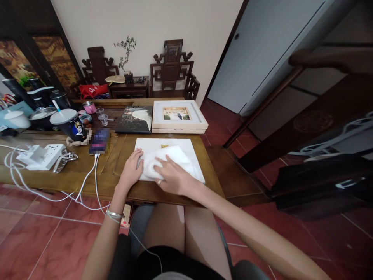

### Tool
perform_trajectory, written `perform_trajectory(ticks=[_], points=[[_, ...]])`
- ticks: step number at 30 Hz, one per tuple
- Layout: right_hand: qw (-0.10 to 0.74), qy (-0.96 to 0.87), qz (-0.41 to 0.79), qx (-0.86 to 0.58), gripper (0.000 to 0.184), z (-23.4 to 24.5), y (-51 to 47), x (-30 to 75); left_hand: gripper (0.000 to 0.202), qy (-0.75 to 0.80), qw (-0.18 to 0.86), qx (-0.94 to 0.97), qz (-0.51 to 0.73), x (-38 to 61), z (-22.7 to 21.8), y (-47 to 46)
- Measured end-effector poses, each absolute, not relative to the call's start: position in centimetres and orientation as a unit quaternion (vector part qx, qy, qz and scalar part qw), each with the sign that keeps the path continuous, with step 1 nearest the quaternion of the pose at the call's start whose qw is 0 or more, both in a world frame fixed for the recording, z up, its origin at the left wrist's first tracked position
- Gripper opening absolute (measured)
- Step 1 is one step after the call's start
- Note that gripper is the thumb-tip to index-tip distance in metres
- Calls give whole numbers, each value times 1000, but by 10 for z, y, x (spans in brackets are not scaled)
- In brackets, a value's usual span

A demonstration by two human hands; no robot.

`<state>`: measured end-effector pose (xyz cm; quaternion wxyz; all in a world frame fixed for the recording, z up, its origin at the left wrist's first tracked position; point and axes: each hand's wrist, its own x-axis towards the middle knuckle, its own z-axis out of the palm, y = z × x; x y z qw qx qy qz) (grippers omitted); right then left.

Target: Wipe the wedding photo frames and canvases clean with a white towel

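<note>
A white panel (148,144) lies flat on the wooden table in front of me. On top of it is a folded white cloth (182,155), and a small yellowish mark or piece (164,146) shows just beyond the cloth. My right hand (170,175) presses down on the cloth with its fingers spread. At the panel's left edge rests my left hand (133,169), fingers stretched out and lying flat, the thumb close to the cloth. What is under the cloth is hidden.
Behind the panel are a light framed picture (201,118) and a dark photo panel (128,120). To the left lie a phone (99,140) with cables, a power strip (52,153), a hair clip (62,161) and a lidded cup (74,126). The table's right edge is near the panel.
</note>
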<state>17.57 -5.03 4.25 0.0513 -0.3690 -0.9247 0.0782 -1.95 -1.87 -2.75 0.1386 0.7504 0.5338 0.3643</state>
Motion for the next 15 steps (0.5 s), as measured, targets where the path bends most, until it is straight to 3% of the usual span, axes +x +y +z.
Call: perform_trajectory(ticks=[7, 12, 15], points=[[80, -900, 49, -427, 33, 46, 6, 144, 40, 543, 209, 675, 454, -20, -15, -22], [79, -940, 54, -327, 29, 49, -34, 135, 56, 518, 293, 598, 537, -23, -14, -19], [66, -961, 68, -261, 23, 54, -63, 148, 59, 534, 281, 602, 523, -20, -18, -19]])
